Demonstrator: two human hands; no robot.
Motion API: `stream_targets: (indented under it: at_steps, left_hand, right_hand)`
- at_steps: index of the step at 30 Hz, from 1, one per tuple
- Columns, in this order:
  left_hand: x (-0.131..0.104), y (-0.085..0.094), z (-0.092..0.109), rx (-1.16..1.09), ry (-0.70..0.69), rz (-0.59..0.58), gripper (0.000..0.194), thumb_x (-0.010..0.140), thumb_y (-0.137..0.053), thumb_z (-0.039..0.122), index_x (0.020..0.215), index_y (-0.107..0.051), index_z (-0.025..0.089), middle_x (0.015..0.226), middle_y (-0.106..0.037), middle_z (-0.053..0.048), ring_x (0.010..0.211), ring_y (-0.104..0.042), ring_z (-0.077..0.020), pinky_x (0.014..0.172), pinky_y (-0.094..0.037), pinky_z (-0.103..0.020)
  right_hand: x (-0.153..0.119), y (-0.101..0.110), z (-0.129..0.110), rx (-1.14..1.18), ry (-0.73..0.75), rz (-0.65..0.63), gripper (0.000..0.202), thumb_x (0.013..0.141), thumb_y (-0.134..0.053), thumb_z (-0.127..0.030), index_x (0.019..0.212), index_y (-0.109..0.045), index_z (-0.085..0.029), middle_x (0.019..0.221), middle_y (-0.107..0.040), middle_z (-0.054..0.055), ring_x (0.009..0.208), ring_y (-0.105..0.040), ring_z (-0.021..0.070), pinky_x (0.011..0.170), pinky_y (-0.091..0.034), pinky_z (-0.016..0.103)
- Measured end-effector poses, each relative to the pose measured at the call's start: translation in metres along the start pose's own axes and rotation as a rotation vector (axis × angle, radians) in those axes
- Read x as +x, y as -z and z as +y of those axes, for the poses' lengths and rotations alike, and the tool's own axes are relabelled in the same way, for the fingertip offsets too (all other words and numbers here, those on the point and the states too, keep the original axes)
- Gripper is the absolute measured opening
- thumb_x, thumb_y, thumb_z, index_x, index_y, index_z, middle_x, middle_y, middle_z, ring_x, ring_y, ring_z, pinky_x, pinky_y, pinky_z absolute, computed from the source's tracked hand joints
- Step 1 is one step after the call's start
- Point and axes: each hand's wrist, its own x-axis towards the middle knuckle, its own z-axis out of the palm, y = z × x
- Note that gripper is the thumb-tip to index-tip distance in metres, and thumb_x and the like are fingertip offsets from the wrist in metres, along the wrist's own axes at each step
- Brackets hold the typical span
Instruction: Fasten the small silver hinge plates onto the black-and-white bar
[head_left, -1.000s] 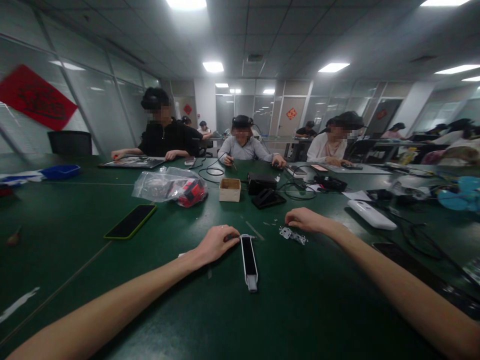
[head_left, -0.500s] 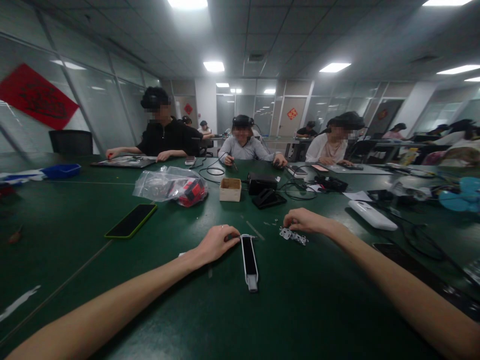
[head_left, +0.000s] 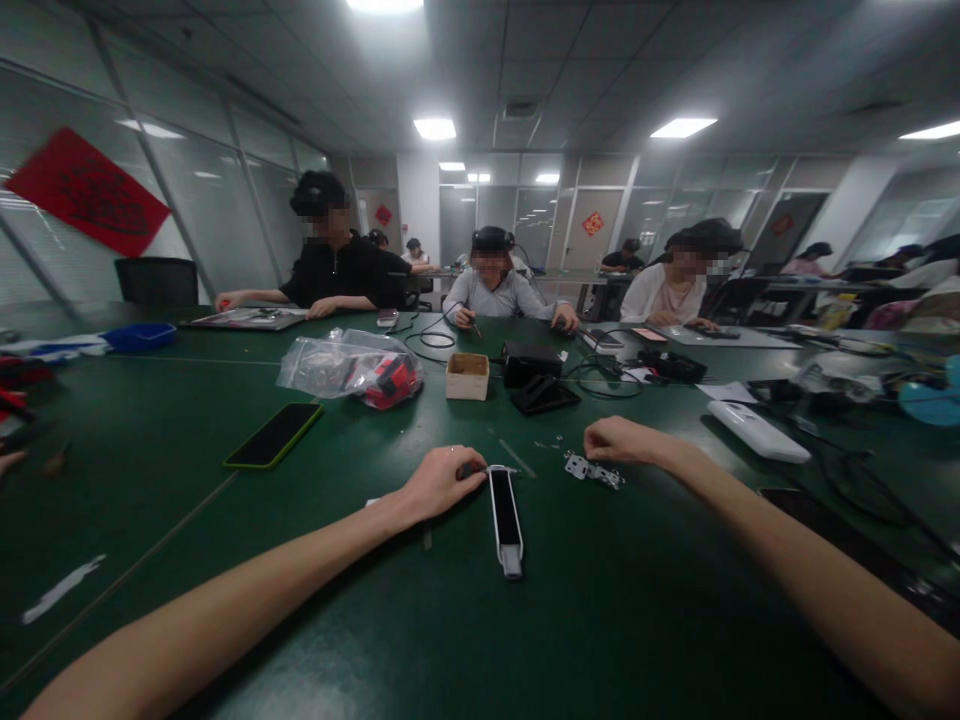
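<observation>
A long narrow device with a white frame and a black face (head_left: pixel 506 515) lies on the green table in front of me. At its far end, my left hand (head_left: pixel 444 482) is closed, thumb and index finger at the small crosspiece on its left corner. To the right lies a cluster of small silver metal plates (head_left: pixel 594 471) with holes. My right hand (head_left: pixel 616 440) is just behind it with fingers bent down and held together. Its fingertips are partly hidden, and I cannot tell what they hold.
A green-edged phone (head_left: pixel 274 436) lies at left. Further back are a plastic bag (head_left: pixel 322 365) with red items, a small open box (head_left: pixel 466 378) and a black box (head_left: pixel 531 364) with cables. A white case (head_left: pixel 757 431) lies at right. Co-workers sit across the table (head_left: pixel 360 640).
My view has turned slightly left. My right hand has lifted slightly off the metal plates and shifted right relative to them. My left hand stays at the device's end.
</observation>
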Motion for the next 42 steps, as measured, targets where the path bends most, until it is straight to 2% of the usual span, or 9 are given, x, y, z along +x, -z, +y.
stream_targets:
  at_steps: [7,14,18,23,28,32,38,42]
  left_hand:
    - [0.000,-0.005,-0.005,-0.016,-0.003,0.023,0.017,0.083,-0.059,0.026,0.097,-0.063,0.019,0.087,-0.065,-0.001,0.068,-0.057,-0.0132,0.062,-0.043,-0.023]
    - [-0.003,-0.001,-0.002,-0.029,0.029,0.005,0.023,0.079,-0.062,0.028,0.100,-0.062,0.018,0.086,-0.063,-0.001,0.065,-0.055,-0.0126,0.059,-0.042,-0.023]
    - [-0.004,0.003,0.003,-0.037,0.059,-0.008,0.025,0.077,-0.063,0.028,0.099,-0.062,0.017,0.083,-0.062,0.000,0.063,-0.054,-0.0124,0.059,-0.042,-0.023]
    - [-0.004,0.003,0.002,-0.055,0.072,-0.012,0.028,0.076,-0.063,0.029,0.101,-0.060,0.017,0.086,-0.062,-0.001,0.063,-0.054,-0.0130,0.059,-0.042,-0.025]
    - [-0.004,0.002,0.002,-0.045,0.102,-0.006,0.031,0.075,-0.064,0.030,0.102,-0.060,0.016,0.080,-0.061,-0.001,0.064,-0.055,-0.0147,0.059,-0.042,-0.025]
    - [-0.004,0.004,0.005,-0.055,0.111,-0.002,0.030,0.075,-0.064,0.029,0.102,-0.060,0.016,0.083,-0.062,-0.002,0.066,-0.055,-0.0147,0.060,-0.043,-0.025]
    - [-0.005,0.007,0.008,-0.088,0.135,-0.016,0.032,0.075,-0.064,0.029,0.104,-0.059,0.016,0.091,-0.064,-0.003,0.068,-0.056,-0.0148,0.061,-0.044,-0.026]
    - [-0.005,0.008,0.009,-0.099,0.149,-0.022,0.034,0.075,-0.063,0.030,0.105,-0.058,0.015,0.091,-0.064,-0.003,0.068,-0.056,-0.0150,0.061,-0.044,-0.026]
  right_hand:
    - [-0.001,-0.003,0.005,-0.018,-0.085,-0.016,0.017,0.076,-0.054,-0.028,0.077,-0.067,-0.017,0.076,-0.068,0.006,0.069,-0.061,0.0184,0.056,-0.039,0.024]
    - [0.006,-0.001,0.006,-0.012,-0.151,-0.037,0.012,0.073,-0.058,-0.023,0.071,-0.068,-0.017,0.074,-0.069,0.006,0.068,-0.062,0.0174,0.056,-0.039,0.023]
    - [0.003,0.009,0.003,-0.018,-0.147,-0.044,0.009,0.071,-0.061,-0.022,0.073,-0.068,-0.016,0.075,-0.069,0.005,0.070,-0.063,0.0172,0.056,-0.038,0.022]
    - [-0.002,0.023,0.003,-0.051,-0.146,-0.023,0.012,0.076,-0.059,-0.022,0.081,-0.069,-0.018,0.082,-0.069,0.005,0.077,-0.062,0.0176,0.061,-0.039,0.022]
    - [-0.002,0.016,-0.002,-0.077,-0.219,-0.050,0.010,0.072,-0.062,-0.021,0.076,-0.069,-0.016,0.079,-0.068,0.009,0.073,-0.062,0.0195,0.059,-0.039,0.024]
    - [0.001,0.010,-0.007,-0.073,-0.270,-0.044,0.011,0.071,-0.063,-0.022,0.075,-0.069,-0.014,0.080,-0.068,0.011,0.074,-0.062,0.0208,0.057,-0.039,0.025]
    - [0.007,0.017,-0.005,-0.001,-0.310,-0.138,0.007,0.068,-0.062,-0.020,0.068,-0.066,-0.014,0.061,-0.064,0.005,0.058,-0.059,0.0156,0.052,-0.038,0.023]
    - [0.013,0.019,0.000,0.042,-0.312,-0.171,0.005,0.064,-0.062,-0.018,0.066,-0.064,-0.015,0.061,-0.062,0.003,0.058,-0.057,0.0132,0.052,-0.037,0.021]
